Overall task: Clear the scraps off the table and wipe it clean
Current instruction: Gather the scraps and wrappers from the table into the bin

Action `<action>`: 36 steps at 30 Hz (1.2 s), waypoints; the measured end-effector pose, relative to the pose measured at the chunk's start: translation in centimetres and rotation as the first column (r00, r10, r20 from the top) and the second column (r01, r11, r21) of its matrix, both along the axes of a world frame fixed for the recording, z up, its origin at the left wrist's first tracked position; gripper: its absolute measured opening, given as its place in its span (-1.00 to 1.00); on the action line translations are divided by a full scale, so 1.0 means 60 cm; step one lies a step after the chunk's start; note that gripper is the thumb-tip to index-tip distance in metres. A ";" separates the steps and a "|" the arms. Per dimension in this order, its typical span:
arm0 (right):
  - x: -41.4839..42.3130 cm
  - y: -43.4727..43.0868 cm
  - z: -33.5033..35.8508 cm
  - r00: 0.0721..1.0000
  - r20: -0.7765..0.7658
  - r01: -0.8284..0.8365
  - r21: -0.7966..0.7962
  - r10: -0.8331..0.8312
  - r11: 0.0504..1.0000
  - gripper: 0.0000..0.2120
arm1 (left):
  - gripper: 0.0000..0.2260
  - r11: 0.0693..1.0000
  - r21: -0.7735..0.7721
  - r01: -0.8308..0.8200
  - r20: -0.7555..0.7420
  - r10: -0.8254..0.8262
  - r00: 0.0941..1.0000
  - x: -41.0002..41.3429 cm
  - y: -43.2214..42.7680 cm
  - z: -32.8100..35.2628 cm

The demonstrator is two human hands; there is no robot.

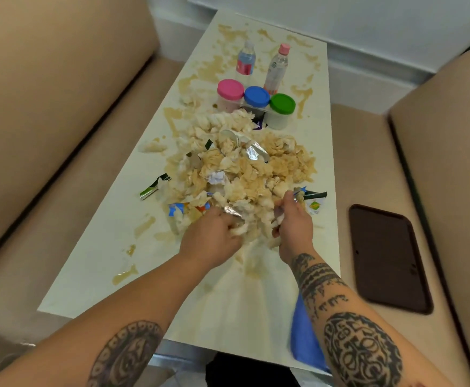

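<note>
A big heap of wet, brown-stained paper scraps (245,169) mixed with foil and torn wrappers covers the middle of the white table (94,261). My left hand (211,233) and my right hand (295,222) are at the heap's near edge, fingers curled into the scraps from either side. A blue cloth (303,339) lies at the table's near right corner, partly under my right forearm. Brown liquid smears mark the tabletop around the heap and at the far end.
Three jars with pink (230,90), blue (256,96) and green (282,104) lids stand beyond the heap, with two plastic bottles (277,65) behind them. Beige sofas flank the table. A dark brown tray (387,258) rests on the right seat. A black opening (245,370) shows below the near edge.
</note>
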State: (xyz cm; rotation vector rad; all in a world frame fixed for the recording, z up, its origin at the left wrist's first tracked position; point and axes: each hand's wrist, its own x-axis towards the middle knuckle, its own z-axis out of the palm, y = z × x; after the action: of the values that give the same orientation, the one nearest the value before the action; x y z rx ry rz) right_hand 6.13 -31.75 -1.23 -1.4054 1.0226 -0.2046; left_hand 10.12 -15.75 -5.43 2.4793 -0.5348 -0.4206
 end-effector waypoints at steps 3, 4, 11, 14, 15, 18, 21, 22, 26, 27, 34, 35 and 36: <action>-0.007 0.048 0.008 0.994 0.071 0.090 -0.016 -0.088 0.996 -0.61 | -0.89 0.910 -0.368 -0.191 -0.202 0.123 0.972 0.005 0.035 0.034; -0.009 0.068 0.010 0.990 0.086 0.114 -0.020 -0.112 0.993 -0.62 | -0.92 0.838 -0.470 -0.278 -0.324 0.129 0.937 0.006 0.051 0.047; 0.002 0.268 0.036 0.975 0.213 -0.051 -0.092 0.070 0.994 -0.65 | -0.86 0.383 -0.666 -0.640 -0.705 -0.041 0.708 0.010 0.245 0.091; 0.023 0.402 0.055 0.929 0.261 -0.271 -0.007 0.263 0.963 -0.78 | -0.64 0.242 -0.667 -0.705 -0.729 -0.020 0.684 0.009 0.373 0.075; 0.030 0.452 0.057 0.905 0.277 -0.342 0.018 0.324 0.940 -0.83 | -0.61 0.184 -0.663 -0.726 -0.739 -0.004 0.674 0.006 0.422 0.065; 0.045 0.604 0.038 0.813 0.282 -0.550 0.082 0.510 0.831 -0.90 | -0.63 0.013 -0.620 -0.784 -0.782 0.074 0.619 -0.015 0.577 0.018; 0.040 0.763 -0.015 0.686 0.216 -0.723 0.097 0.695 0.684 -0.89 | -0.67 -0.185 -0.544 -0.819 -0.837 0.194 0.512 -0.070 0.735 -0.057; 0.032 0.813 -0.041 0.643 0.184 -0.765 0.107 0.744 0.635 -0.87 | -0.68 -0.255 -0.502 -0.826 -0.861 0.239 0.449 -0.098 0.783 -0.093; -0.020 0.968 -0.193 0.492 0.005 -0.837 0.276 0.870 0.472 -0.71 | -0.74 -0.565 -0.251 -0.786 -0.959 0.254 0.124 -0.231 0.935 -0.262; -0.036 0.995 -0.237 0.459 -0.069 -0.831 0.319 0.885 0.456 -0.66 | -0.75 -0.643 -0.192 -0.741 -0.977 0.197 0.082 -0.262 0.960 -0.294; -0.113 1.115 -0.533 0.361 -0.423 -0.669 0.503 0.831 0.547 -0.71 | -0.79 -0.813 -0.063 -0.579 -0.970 0.186 -0.156 -0.350 1.066 -0.539; -0.116 1.125 -0.575 0.345 -0.445 -0.680 0.489 0.826 0.547 -0.75 | -0.81 -0.822 -0.048 -0.568 -0.966 0.184 -0.185 -0.352 1.073 -0.573; -0.117 1.136 -0.609 0.326 -0.463 -0.698 0.471 0.824 0.540 -0.79 | -0.83 -0.825 -0.025 -0.564 -0.963 0.171 -0.207 -0.351 1.080 -0.608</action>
State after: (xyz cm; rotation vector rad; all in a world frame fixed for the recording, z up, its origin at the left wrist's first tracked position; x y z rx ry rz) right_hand -0.91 36.39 -37.76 -1.6709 0.7352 1.1796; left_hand -10.97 49.04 -41.91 0.4039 1.3278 0.2930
